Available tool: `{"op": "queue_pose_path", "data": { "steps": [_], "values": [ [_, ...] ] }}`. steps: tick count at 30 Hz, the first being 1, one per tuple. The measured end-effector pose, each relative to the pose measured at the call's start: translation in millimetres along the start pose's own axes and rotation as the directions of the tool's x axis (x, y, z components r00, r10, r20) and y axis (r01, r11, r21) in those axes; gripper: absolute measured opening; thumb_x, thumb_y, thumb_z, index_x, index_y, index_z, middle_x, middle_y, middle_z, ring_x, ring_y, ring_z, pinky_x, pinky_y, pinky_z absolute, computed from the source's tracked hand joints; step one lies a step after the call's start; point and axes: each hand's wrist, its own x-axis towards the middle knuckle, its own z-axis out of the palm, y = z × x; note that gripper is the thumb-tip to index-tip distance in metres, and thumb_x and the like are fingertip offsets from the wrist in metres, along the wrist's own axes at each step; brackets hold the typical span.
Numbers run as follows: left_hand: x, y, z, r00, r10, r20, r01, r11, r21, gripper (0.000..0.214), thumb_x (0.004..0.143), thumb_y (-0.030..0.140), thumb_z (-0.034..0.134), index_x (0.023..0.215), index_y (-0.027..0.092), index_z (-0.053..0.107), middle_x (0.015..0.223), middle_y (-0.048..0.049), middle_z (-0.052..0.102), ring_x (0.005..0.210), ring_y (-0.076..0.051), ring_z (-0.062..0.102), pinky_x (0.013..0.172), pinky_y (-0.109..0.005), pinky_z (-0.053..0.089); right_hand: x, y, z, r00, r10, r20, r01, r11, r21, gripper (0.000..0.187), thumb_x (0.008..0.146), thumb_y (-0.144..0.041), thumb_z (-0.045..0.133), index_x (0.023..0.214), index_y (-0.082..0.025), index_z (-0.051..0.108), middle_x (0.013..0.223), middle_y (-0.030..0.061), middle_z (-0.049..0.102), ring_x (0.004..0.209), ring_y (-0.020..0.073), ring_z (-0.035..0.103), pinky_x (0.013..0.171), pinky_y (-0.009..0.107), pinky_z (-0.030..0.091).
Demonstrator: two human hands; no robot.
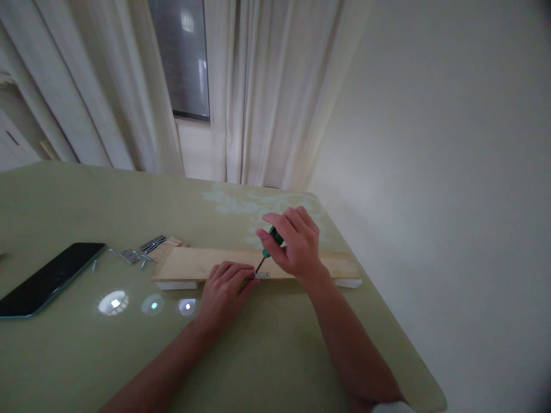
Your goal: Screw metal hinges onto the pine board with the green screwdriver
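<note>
Right hand [297, 244] is closed tight around a green-handled screwdriver [272, 240]. Its long axis is tilted, handle toward 1 o'clock and tip down at 7 o'clock, set on a small metal plate [262, 276] at the near edge of the wooden board [193, 264]. Left hand [226, 289] is laid on the board, fingers pressed together, tips against the plate; whether it's pinched can't be told. The board is laid 9-to-3 on white blocks [176, 285]. Its 3 o'clock end is set near the table [279, 355] edge, with bare surface left at 6. Loose hardware [142, 252] and a phone [49, 278] are parked at 9.
</note>
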Motion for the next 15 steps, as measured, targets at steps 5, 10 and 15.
{"op": "queue_pose_path", "data": {
  "steps": [5, 10, 15],
  "values": [
    [-1, -1, 0.7, 1.000, -0.001, -0.004, 0.001, 1.000, -0.003, 0.013, 0.101, 0.033, 0.071, 0.102, 0.022, 0.078, 0.105, -0.0044, 0.083, 0.097, -0.025, 0.070, 0.086, -0.040, 0.049, 4, 1, -6, 0.979, 0.044, 0.197, -0.098, 0.957, 0.274, 0.049, 0.109, -0.025, 0.040, 0.158, -0.023, 0.044, 0.141, 0.0116, 0.067, 0.119, 0.0229, 0.065, 0.104, 0.042, 0.052],
    [-1, -1, 0.0, 1.000, -0.002, -0.003, 0.002, 1.000, -0.004, 0.013, 0.100, 0.034, 0.072, 0.102, 0.022, 0.077, 0.106, -0.0039, 0.082, 0.096, -0.025, 0.070, 0.086, -0.040, 0.049, -1, 7, -4, 0.999, 0.028, -0.041, -0.025, 0.997, 0.078, 0.021, 0.099, -0.040, 0.071, 0.115, -0.025, 0.072, 0.084, 0.0018, 0.071, 0.078, 0.0179, 0.066, 0.074, 0.032, 0.054],
    [0, 0, -1.0, 1.000, -0.005, 0.001, 0.005, 1.000, -0.002, 0.013, 0.101, 0.034, 0.072, 0.102, 0.022, 0.077, 0.105, -0.0044, 0.082, 0.096, -0.025, 0.069, 0.086, -0.040, 0.049, 3, 5, -18, 0.994, -0.103, 0.034, 0.101, 0.993, 0.064, 0.037, 0.105, -0.035, 0.053, 0.133, -0.019, 0.072, 0.102, 0.0106, 0.073, 0.091, 0.0239, 0.065, 0.082, 0.041, 0.055]
  ]
}}
